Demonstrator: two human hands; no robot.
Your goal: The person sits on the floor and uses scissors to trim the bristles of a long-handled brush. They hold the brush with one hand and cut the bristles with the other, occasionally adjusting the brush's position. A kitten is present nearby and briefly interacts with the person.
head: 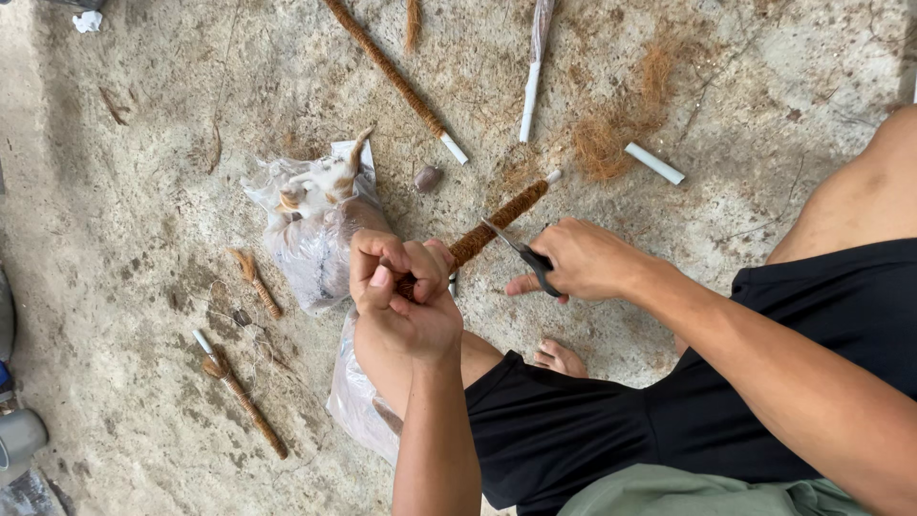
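My left hand point(401, 296) is closed around the near end of a coir-wrapped stick point(497, 222), which slants up to the right and ends in a bare white tip. Scissors point(523, 256) with black handles sit in my right hand point(583, 260); their blades are open and point at the stick just beyond my left fingers. Both hands hover over the concrete floor above my bent knee and black shorts.
A clear plastic bag point(310, 225) with coir lies left of my hands. Other wrapped sticks point(387, 67) point(244, 397), a short white tube point(654, 163), a plastic-wrapped white tube point(535, 67), a loose fibre pile point(611, 134) and a pebble point(428, 178) lie around. My bare toes point(559, 358) show below.
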